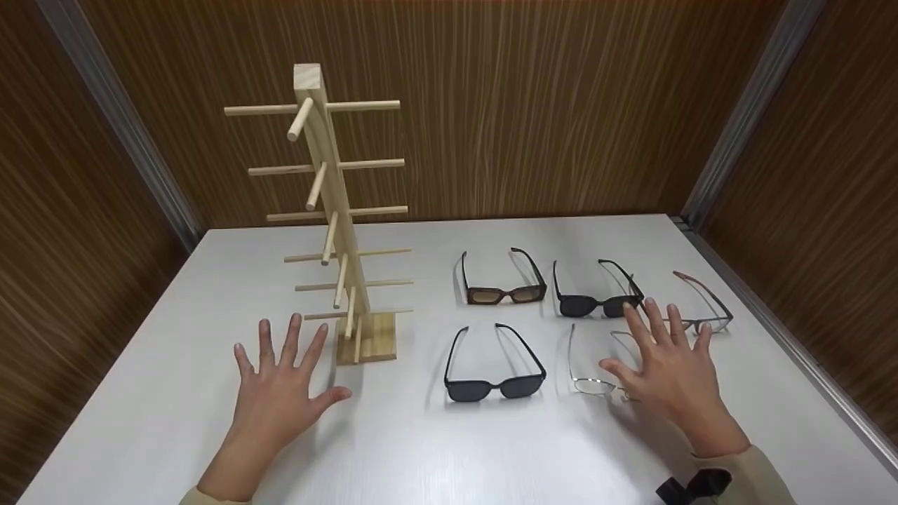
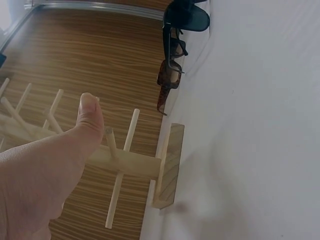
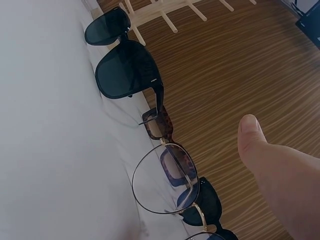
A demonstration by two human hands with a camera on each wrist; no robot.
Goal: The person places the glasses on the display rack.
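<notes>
My left hand (image 1: 279,393) hovers palm down with fingers spread, just left of the base of a wooden peg rack (image 1: 366,340), holding nothing. On the other side my right hand (image 1: 672,379), fingers also spread, is above thin metal-framed eyeglasses (image 1: 595,386) and partly hides them. Black sunglasses (image 1: 495,388) lie between the hands with temples unfolded. Behind them are brown-framed sunglasses (image 1: 506,295) and a second black pair (image 1: 600,306). Reddish-templed eyeglasses (image 1: 715,303) lie at the far right, partly behind my fingers. The left wrist view shows my thumb (image 2: 89,117) in front of the rack.
All of this stands on a white table (image 1: 421,449). Wood-grain panels (image 1: 526,105) enclose it at the back and both sides, with metal strips (image 1: 758,91) at the corners. The rack's pegs (image 1: 365,106) stick out left, right and forward at several heights.
</notes>
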